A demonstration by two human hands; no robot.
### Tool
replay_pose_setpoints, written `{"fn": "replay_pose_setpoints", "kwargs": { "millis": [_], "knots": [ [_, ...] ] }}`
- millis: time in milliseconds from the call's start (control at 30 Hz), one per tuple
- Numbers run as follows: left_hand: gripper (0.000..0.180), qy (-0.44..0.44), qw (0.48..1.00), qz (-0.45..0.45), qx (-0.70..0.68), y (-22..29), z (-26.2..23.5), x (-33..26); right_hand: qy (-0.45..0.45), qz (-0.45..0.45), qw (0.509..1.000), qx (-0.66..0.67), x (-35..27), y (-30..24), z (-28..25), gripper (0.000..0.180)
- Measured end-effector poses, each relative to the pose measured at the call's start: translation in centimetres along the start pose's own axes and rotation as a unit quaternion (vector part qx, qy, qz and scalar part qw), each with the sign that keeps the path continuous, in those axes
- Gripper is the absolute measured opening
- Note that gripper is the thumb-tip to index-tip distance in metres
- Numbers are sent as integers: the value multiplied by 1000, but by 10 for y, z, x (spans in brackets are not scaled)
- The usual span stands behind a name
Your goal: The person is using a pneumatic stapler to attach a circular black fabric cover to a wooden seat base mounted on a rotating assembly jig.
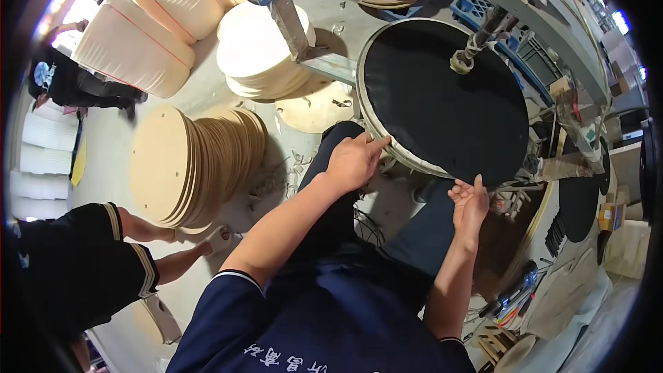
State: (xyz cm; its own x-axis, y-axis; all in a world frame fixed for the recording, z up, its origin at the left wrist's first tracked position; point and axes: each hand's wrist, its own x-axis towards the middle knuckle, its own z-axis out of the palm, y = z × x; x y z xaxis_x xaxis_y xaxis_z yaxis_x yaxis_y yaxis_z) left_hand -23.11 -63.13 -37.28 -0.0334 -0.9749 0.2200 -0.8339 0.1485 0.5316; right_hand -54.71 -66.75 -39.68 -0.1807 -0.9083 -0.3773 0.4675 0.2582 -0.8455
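A large round disc [449,97] with a black cover and a pale rim is held up at an angle in front of my knees. My left hand [356,160] is at the near left of the rim, fingers curled and the index fingertip pressed against the pale edge. At the near right edge of the black cover is my right hand [470,207], palm up, with its thumb and bent fingers apart. Its fingertips are at the cover's edge; whether they grip it is hard to see. The disc's underside is hidden.
A metal frame [331,65] with an upright rod [487,27] surrounds the disc. Stacked round wooden boards [162,166] stand on the floor at left, pale round pads [259,48] behind them. Another person [76,262] stands at lower left. Tools [514,297] lie at right.
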Motion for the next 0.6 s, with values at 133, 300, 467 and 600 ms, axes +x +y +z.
{"fn": "replay_pose_setpoints", "kwargs": {
  "millis": [133, 300, 467, 600],
  "knots": [
    [24, 8, 989, -24, -149, -8, -2, 22, 3, 20, 1000, -1, -7, -5, -1, 40],
    [30, -43, 653, -312, -688, -22, -12, 37, -3, 20, 1000, 5, -8, -2, 1, 39],
    [31, -45, 654, -299, -694, -33, -6, 34, 9, 20, 1000, -9, -10, -3, 5, 38],
    [23, -82, 799, -264, -533, -38, 3, 42, 6, 17, 1000, -6, -7, -1, 5, 38]
  ]
}}
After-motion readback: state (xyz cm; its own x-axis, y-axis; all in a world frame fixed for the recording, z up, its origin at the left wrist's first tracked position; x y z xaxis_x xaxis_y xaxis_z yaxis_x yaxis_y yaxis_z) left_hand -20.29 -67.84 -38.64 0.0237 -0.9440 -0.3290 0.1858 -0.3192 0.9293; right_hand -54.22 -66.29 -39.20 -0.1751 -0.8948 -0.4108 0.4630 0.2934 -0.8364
